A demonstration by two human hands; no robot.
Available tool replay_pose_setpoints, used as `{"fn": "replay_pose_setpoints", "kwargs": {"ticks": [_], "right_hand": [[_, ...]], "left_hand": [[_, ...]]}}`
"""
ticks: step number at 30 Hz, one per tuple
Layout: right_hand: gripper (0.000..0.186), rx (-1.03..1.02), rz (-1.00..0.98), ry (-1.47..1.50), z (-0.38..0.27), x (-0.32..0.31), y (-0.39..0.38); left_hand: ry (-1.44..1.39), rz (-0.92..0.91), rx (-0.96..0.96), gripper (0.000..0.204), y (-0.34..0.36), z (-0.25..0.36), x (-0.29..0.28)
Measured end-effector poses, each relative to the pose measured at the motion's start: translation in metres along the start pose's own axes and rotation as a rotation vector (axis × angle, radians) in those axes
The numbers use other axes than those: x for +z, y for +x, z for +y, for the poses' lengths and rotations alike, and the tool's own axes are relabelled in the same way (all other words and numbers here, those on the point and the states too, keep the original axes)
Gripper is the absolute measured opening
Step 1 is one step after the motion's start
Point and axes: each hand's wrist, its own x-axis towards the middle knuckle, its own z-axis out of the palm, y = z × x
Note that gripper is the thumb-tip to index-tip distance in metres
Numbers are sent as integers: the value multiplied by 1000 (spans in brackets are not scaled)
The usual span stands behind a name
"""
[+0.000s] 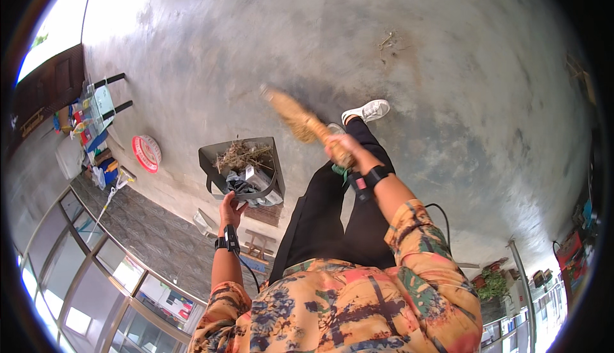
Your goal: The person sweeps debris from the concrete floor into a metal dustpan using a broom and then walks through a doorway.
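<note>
My right hand [345,148] is closed on the handle of a straw broom [288,113], whose blurred head points up and left above the floor. My left hand [231,209] grips the near edge of a dark grey, open container [208,167], possibly a dustpan. Inside it are dry straw and twigs [243,153], crumpled dark material [238,182] and a pale box-like item [259,180]. My legs in black trousers and white shoes [368,110] stand just right of it.
Concrete floor [460,78] with small dry scraps [387,45]. At left are a red-and-white round tub [146,153], piled items [102,161], a mop [115,190] and a wooden door [48,91]. A small stool [259,244] and glazed frames lie lower left; plants [492,282] and a pole lower right.
</note>
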Motion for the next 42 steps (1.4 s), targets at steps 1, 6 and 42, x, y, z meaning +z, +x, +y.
{"fn": "replay_pose_setpoints", "kwargs": {"ticks": [1, 6, 42], "right_hand": [[22, -106, -38, 76, -11, -11, -7], [21, -89, -109, 526, -87, -57, -99], [31, -174, 188, -440, -185, -22, -221]], "left_hand": [[11, 31, 5, 10, 4, -4, -2], [0, 58, -13, 11, 12, -24, -27], [-207, 219, -58, 7, -175, -42, 169]]}}
